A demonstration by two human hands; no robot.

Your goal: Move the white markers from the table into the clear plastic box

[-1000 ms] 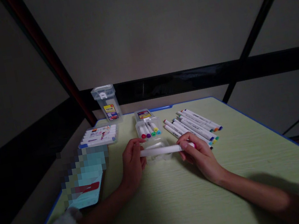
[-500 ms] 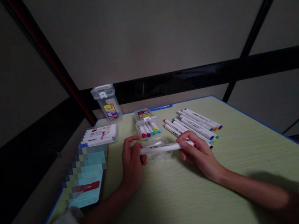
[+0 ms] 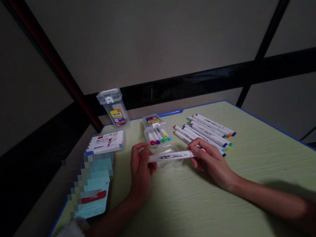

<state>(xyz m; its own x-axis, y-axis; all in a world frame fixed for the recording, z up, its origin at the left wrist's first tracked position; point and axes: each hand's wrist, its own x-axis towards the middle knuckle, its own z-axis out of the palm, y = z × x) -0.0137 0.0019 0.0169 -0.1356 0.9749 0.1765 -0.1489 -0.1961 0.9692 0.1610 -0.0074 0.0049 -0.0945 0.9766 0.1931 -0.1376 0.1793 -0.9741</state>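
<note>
A white marker [image 3: 172, 156] lies level between my two hands, black print along its barrel facing me. My left hand [image 3: 140, 172] pinches its left end. My right hand [image 3: 212, 162] pinches its right end, where a pink cap peeks out between the fingers. Just behind the marker sits a small clear box [image 3: 157, 134] with several colour-capped markers standing in it. Under the marker a clear plastic piece [image 3: 168, 164] rests on the green table [image 3: 191, 210].
Several loose white markers [image 3: 205, 132] lie in a row right of the box. A flat pack of markers [image 3: 105, 142] and a tall clear case [image 3: 113, 109] stand at the back left. A blurred blue sheet [image 3: 92, 186] lies near the left table edge.
The marker has been turned about its length, so black print now faces up. Both hands stayed almost where they were.
</note>
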